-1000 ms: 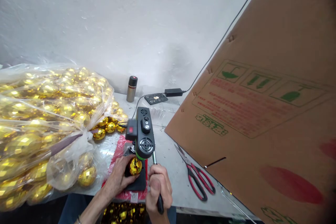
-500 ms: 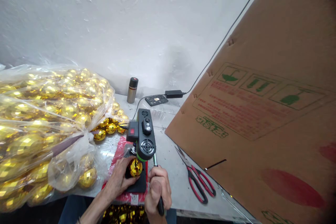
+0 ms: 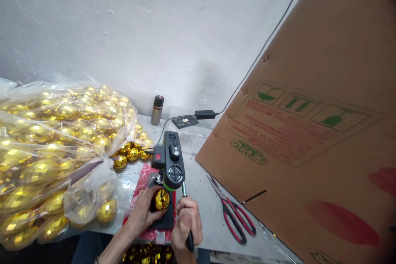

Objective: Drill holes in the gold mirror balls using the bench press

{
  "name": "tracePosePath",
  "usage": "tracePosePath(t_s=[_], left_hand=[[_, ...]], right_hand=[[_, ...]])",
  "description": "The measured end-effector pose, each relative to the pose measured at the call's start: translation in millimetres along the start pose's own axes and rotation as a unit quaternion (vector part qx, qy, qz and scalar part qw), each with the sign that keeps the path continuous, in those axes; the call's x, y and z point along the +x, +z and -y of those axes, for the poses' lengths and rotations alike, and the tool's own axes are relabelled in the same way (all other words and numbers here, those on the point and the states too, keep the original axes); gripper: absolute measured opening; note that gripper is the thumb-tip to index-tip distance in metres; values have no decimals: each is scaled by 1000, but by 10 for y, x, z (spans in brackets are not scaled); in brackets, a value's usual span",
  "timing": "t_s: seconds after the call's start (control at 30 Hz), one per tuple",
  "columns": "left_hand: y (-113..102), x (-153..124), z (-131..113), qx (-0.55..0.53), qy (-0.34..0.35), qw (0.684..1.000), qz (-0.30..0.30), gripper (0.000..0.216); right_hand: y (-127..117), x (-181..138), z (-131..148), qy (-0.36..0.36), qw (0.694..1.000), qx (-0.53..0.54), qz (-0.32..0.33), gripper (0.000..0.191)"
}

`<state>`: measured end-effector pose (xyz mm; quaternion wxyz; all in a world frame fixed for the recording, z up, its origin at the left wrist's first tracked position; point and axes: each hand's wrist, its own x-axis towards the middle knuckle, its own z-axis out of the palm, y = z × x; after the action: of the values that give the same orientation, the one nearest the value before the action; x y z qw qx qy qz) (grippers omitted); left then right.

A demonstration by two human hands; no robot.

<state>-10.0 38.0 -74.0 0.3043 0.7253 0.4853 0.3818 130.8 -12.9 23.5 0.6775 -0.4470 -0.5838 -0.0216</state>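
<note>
- Rough white plaster wall (image 3: 148,49) behind; grey tabletop (image 3: 204,225) meets it, near edge passing under both forearms.
- Shiny gold faceted ball (image 3: 162,200) sits over the black rectangular base (image 3: 167,222) of a small black machine with green trim (image 3: 175,165), right at its head; can't tell if anything touches its top.
- Left hand (image 3: 141,213): thumb and fingers clamped round the ball's sides, likely to stop it rolling; its upper face stays uncovered.
- Right hand (image 3: 186,220): fingers together, wrapped on a metal lever with black grip (image 3: 190,242), probably for a firm pull.
- Crinkled red plastic sheet (image 3: 140,180) under the base, maybe protecting the surface.
- Bulging clear plastic bag of gold balls (image 3: 62,144), neck tied, crowds the left; elbow room looks tight.
- Red-and-black-handled scissors (image 3: 236,218) lie right of the lever, a strip of tabletop between; tall brown cardboard box (image 3: 293,165) slants beyond, limiting sideways swing.
- Black-capped silver bottle (image 3: 157,111), black power adapter (image 3: 206,114): near wall, well apart from both hands.
</note>
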Motion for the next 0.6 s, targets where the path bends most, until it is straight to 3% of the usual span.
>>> tracePosePath(t_s=[0.6], left_hand=[[-25, 48, -43, -2, 1, 1000, -2, 52]], right_hand=[[154, 36, 42, -5, 998, 33, -54, 37]])
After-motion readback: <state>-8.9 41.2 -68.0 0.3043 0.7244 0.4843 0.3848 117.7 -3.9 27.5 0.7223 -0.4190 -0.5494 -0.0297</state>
